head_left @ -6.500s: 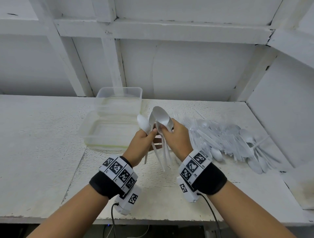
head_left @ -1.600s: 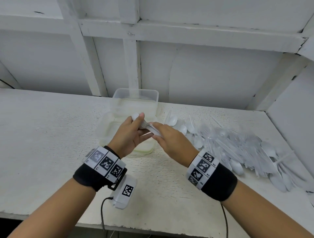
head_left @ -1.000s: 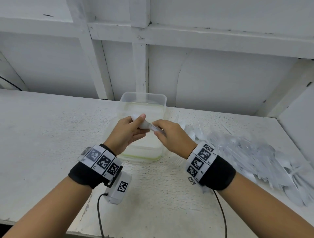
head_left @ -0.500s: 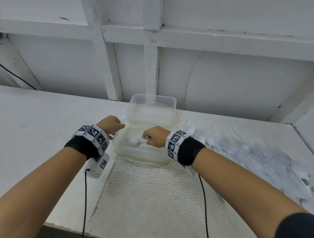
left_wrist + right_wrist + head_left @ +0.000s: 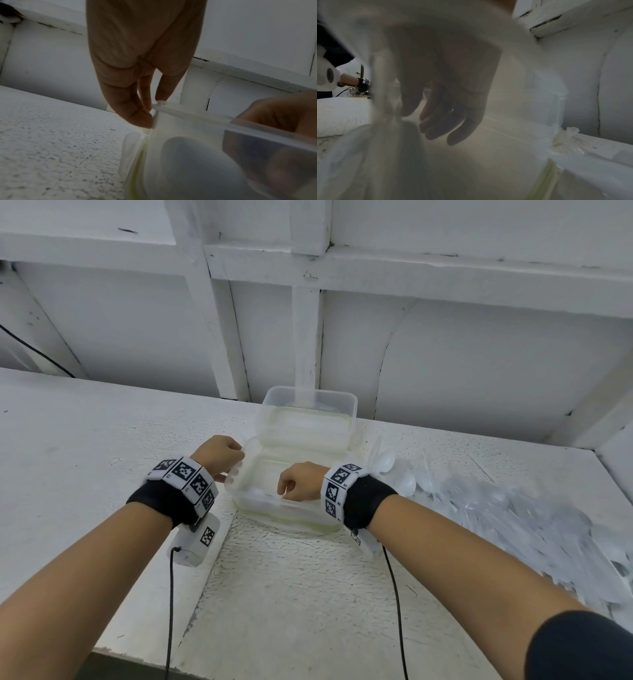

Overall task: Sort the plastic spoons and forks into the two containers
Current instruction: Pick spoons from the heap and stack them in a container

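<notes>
Two clear plastic containers stand one behind the other; the near container [image 5: 301, 523] has white spoons [image 5: 261, 494] lying in it, and the far container [image 5: 308, 419] looks bare. My left hand [image 5: 222, 455] grips the near container's left rim, fingers [image 5: 140, 117] curled against its corner. My right hand [image 5: 296, 482] hangs inside the near container just above the spoons, fingers [image 5: 440, 125] loose and holding nothing, seen blurred through the wall. A spoon bowl [image 5: 188, 155] shows through the wall in the left wrist view.
A large pile of white plastic spoons and forks [image 5: 513, 518] spreads over the white bench [image 5: 85, 474] to the right of the containers. A white wall with beams stands close behind. The bench's front edge lies under my forearms.
Both hands held the bunch of spoons above the near container. The right hand then carried them down into it and let go; the left hand moved to the rim.
</notes>
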